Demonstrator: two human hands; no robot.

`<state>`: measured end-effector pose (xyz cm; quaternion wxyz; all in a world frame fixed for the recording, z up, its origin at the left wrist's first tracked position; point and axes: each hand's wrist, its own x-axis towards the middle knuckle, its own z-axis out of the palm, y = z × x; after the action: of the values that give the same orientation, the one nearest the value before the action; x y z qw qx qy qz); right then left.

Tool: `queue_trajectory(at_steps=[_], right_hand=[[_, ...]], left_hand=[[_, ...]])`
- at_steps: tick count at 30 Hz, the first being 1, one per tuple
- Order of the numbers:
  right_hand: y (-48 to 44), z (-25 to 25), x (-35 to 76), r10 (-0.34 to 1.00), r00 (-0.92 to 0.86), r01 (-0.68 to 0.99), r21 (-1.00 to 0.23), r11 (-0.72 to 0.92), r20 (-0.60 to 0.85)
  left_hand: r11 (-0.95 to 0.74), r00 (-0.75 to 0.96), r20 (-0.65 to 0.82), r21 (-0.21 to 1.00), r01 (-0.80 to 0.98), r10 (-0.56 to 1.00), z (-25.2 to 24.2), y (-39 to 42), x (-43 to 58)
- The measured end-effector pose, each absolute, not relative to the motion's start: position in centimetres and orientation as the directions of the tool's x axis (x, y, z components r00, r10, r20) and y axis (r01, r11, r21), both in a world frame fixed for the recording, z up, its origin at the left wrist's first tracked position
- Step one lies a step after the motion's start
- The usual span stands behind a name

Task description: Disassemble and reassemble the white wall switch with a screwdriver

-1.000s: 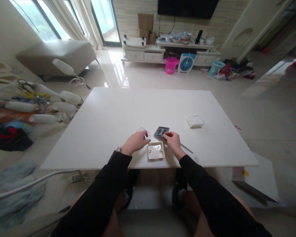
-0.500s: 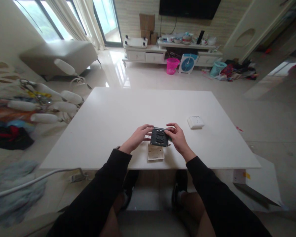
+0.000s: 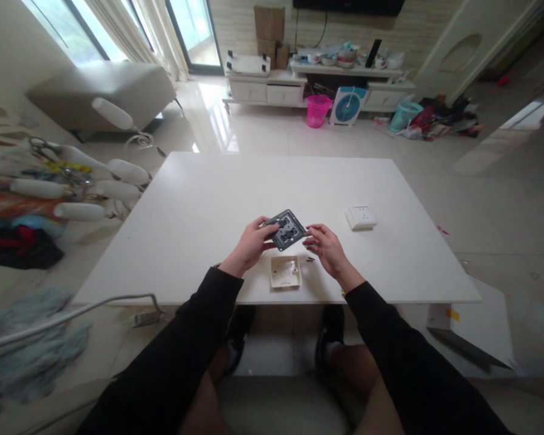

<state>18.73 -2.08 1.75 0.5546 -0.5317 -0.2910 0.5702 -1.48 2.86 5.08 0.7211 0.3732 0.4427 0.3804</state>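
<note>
My left hand [image 3: 251,243] grips a dark grey socket module [image 3: 287,229] by its left edge and holds it tilted above the white table [image 3: 199,199]. My right hand [image 3: 324,246] pinches the module's right corner with its fingertips. Just below the module a white square back box [image 3: 286,271] lies open side up near the table's front edge. A small dark screw [image 3: 310,260] lies on the table beside my right hand.
A white wall socket [image 3: 361,217] sits on the table to the right. A rack with white pegs and scissors [image 3: 72,181] stands at the left. A cable [image 3: 72,314] runs under the table's left front. A box [image 3: 471,326] lies on the floor, right.
Both hands lifted the dark module off the table, brought it over the back box, and have now turned it to a tilted angle. The camera view tipped down slightly.
</note>
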Motion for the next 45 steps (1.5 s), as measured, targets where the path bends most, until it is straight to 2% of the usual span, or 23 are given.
queue_trajectory(at_steps=[5, 7, 9, 11, 13, 16, 20, 24, 26, 29, 33, 35, 38, 42, 45], right_hand=[[-1.7, 2.2, 17.9, 0.953, 0.165, -0.305, -0.932, -0.196, -0.254], [-1.6, 2.0, 17.7, 0.958, 0.179, -0.224, -0.957, -0.183, -0.225], [-1.6, 1.4, 17.8, 0.968, 0.182, -0.015, -0.985, -0.170, -0.170], [-1.8, 0.8, 18.4, 0.985, 0.146, 0.286, -0.949, -0.130, -0.091], [-2.1, 0.3, 19.3, 0.997, 0.073, 0.550, -0.834, -0.042, -0.002], [-2.5, -0.2, 21.0, 0.996, -0.007, 0.733, -0.677, 0.066, 0.089], [-2.7, -0.2, 21.8, 0.995, -0.062, 0.763, -0.639, 0.100, 0.081], [-3.1, -0.4, 19.6, 0.924, -0.378, 0.704, -0.632, 0.323, 0.052], [-3.4, -0.7, 18.1, 0.878, -0.479, 0.697, -0.606, 0.383, 0.005], [-3.7, -0.9, 16.8, 0.869, -0.491, 0.755, -0.531, 0.385, -0.068], [-3.8, -0.5, 17.2, 0.888, -0.405, 0.862, -0.414, 0.292, -0.218], [-3.8, -0.1, 17.8, 0.884, -0.384, 0.877, -0.406, 0.258, -0.267], [-3.9, 0.4, 18.4, 0.871, -0.423, 0.840, -0.471, 0.271, -0.252], [-3.9, 0.4, 17.8, 0.823, -0.552, 0.749, -0.510, 0.422, -0.130], [-4.0, -0.1, 16.8, 0.763, -0.626, 0.716, -0.505, 0.481, -0.162]], left_hand=[[0.418, 0.265, -0.337, 0.831, -0.367, 0.904, 5.7, 2.8, -0.7], [0.408, 0.258, -0.324, 0.810, -0.422, 0.910, 5.9, 2.7, -0.6], [0.400, 0.256, -0.312, 0.779, -0.483, 0.915, 6.0, 2.8, -0.7], [0.404, 0.268, -0.305, 0.745, -0.531, 0.914, 6.2, 2.8, -1.1], [0.420, 0.282, -0.312, 0.712, -0.563, 0.907, 6.4, 3.0, -1.6], [0.442, 0.266, -0.355, 0.669, -0.597, 0.896, 6.5, 3.4, -2.4], [0.419, 0.186, -0.396, 0.658, -0.626, 0.899, 6.4, 4.0, -2.7], [0.402, 0.168, -0.391, 0.658, -0.637, 0.905, 6.5, 4.1, -2.5], [0.410, 0.184, -0.386, 0.656, -0.634, 0.904, 6.5, 4.0, -2.4], [0.430, 0.199, -0.400, 0.651, -0.625, 0.895, 6.5, 3.9, -2.3], [0.442, 0.201, -0.413, 0.652, -0.616, 0.888, 6.4, 3.8, -2.5], [0.443, 0.197, -0.416, 0.652, -0.615, 0.888, 6.4, 3.8, -2.6], [0.443, 0.194, -0.420, 0.650, -0.618, 0.887, 6.5, 3.9, -2.6], [0.445, 0.199, -0.421, 0.640, -0.626, 0.885, 6.6, 3.9, -2.0], [0.452, 0.199, -0.429, 0.642, -0.620, 0.881, 6.5, 3.8, -1.6]])
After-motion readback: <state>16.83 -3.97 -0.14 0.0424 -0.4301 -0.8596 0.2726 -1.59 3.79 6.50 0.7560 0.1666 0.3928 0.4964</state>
